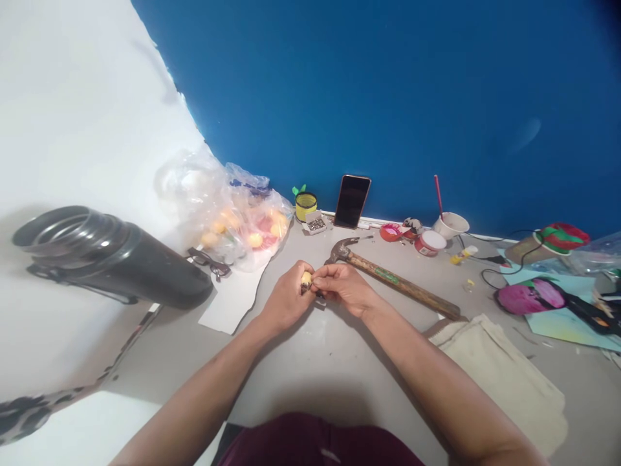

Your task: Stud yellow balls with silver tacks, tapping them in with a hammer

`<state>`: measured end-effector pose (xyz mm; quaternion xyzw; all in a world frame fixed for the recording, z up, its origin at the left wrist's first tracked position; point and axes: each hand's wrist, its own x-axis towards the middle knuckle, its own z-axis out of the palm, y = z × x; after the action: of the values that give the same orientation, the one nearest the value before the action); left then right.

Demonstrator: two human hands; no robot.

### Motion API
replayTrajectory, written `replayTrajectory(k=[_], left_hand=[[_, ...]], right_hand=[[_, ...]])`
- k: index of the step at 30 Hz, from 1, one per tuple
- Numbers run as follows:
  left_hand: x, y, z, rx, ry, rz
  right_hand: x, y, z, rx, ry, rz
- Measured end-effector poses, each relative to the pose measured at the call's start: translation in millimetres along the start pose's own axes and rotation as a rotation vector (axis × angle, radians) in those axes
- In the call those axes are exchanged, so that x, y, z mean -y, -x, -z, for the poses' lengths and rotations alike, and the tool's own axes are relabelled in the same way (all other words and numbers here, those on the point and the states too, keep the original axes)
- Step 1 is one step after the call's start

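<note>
My left hand [290, 296] is closed around a small yellow piece with dark marks [305, 281], which sticks up between thumb and fingers. What kind of thing it is does not show clearly. Against its right side, the fingertips of my right hand [342, 285] are pinched together, and whatever they hold is hidden. Just beyond my hands lies a claw hammer [395, 279] with a wooden handle, its head close to my right fingers. A small open box of metal bits [316, 224] sits farther back.
At left stand a large dark flask [121, 259] and plastic bags with yellow-orange pieces [242, 226]. A phone [352, 200] leans on the blue wall. Paint pots [429, 242], a paper cup [451, 224] and a beige cloth [499, 375] are to the right.
</note>
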<state>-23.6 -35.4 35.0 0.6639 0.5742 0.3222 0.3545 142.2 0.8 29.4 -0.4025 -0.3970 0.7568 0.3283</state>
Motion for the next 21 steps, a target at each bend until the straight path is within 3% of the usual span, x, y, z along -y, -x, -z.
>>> replayTrajectory(k=[14,21], left_hand=[[-3,2,-1.6,-0.071,-0.073,-0.027],[-4,3,-2.7,-0.065,-0.033,-0.009]], right_hand=[[9,13,-17,-0.087,0.155,0.172],[9,13,-17,-0.077,0.133,0.131]])
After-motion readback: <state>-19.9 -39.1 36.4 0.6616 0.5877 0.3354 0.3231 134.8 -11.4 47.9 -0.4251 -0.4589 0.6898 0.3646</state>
